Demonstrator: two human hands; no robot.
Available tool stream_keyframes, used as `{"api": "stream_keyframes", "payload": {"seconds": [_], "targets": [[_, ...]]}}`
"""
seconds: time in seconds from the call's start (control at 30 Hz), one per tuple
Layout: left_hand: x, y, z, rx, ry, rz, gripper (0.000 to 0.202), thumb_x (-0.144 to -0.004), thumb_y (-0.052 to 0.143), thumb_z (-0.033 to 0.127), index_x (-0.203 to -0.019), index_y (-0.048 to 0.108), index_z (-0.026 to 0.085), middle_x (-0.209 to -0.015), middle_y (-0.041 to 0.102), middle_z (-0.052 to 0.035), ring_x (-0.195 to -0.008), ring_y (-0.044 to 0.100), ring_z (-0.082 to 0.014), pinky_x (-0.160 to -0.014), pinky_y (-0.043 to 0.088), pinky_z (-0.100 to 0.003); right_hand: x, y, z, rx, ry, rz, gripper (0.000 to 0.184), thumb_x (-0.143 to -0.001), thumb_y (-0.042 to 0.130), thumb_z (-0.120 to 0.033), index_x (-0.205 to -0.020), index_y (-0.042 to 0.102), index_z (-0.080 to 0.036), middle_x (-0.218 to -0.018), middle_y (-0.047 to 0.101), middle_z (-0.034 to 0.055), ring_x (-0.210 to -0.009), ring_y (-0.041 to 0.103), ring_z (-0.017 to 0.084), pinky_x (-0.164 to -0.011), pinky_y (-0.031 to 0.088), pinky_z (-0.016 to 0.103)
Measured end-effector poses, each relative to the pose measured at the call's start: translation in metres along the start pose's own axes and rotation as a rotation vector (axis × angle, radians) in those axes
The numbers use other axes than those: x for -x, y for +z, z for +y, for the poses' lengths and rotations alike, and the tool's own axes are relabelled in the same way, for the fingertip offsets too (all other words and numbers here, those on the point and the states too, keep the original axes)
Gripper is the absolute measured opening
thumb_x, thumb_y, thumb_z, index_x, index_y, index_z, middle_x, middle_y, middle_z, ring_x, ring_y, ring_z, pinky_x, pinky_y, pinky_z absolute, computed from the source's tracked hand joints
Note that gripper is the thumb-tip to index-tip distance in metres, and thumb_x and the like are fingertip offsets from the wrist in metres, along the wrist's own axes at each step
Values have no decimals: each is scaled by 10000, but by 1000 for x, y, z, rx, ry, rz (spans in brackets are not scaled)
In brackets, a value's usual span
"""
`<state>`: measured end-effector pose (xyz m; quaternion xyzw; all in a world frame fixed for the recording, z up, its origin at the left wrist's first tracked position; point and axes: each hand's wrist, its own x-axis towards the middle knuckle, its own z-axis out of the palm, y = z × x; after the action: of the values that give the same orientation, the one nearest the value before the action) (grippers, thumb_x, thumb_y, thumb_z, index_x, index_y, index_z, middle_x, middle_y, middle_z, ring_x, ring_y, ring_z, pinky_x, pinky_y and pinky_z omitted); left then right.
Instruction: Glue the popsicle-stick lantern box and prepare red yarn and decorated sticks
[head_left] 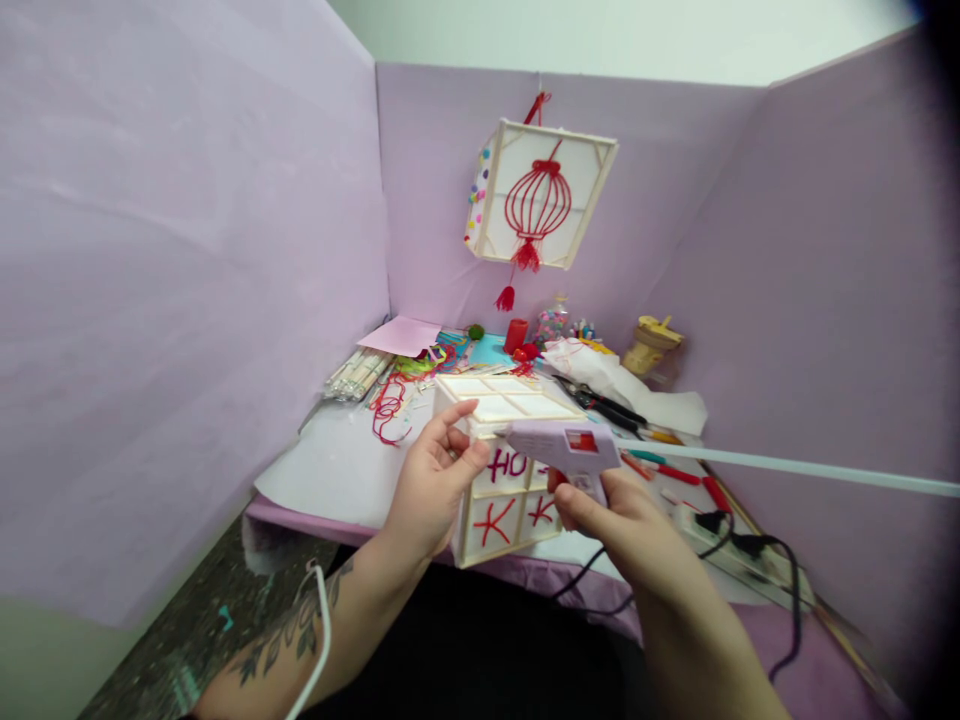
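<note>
A box-shaped lantern of white paper on a pale wooden frame stands at the table's front edge, with red and purple shapes on its panels. My left hand pinches its upper left corner between thumb and fingers. In my right hand is a lilac glue gun, its nozzle pointing left, close to that corner. A long whitish glue stick runs out of the gun's back toward the right. The gun hides part of the lantern's front. Whether the nozzle touches the frame I cannot tell.
A finished-looking lantern with a red tassel hangs ahead. Behind the work lie red cords, wrapped sticks, a red candle-like cylinder and black-handled pliers. A power strip with black cables sits at right. Lilac walls enclose the table.
</note>
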<state>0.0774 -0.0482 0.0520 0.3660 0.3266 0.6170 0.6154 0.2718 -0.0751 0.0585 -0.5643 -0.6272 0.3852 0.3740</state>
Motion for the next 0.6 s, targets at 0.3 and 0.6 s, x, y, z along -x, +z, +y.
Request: {"api": "stream_keyframes", "payload": {"seconds": [0.3, 0.6], "targets": [[0, 1, 1, -2, -3, 2, 551, -651, 818, 251, -1166, 621, 217, -736, 513, 56, -684, 519, -68, -723, 427, -216, 0, 1, 0, -8, -10, -16, 437, -781, 598, -574, -763, 655, -141, -651, 623, 43, -608, 542, 170, -544, 409, 267], [0, 1, 1, -8, -5, 6, 561, -641, 821, 253, -1164, 623, 212, -739, 508, 54, -687, 510, -71, -727, 421, -224, 0, -1, 9, 39, -4, 9, 471, -777, 575, -625, -711, 610, -160, -628, 588, 34, -607, 523, 171, -543, 393, 274]]}}
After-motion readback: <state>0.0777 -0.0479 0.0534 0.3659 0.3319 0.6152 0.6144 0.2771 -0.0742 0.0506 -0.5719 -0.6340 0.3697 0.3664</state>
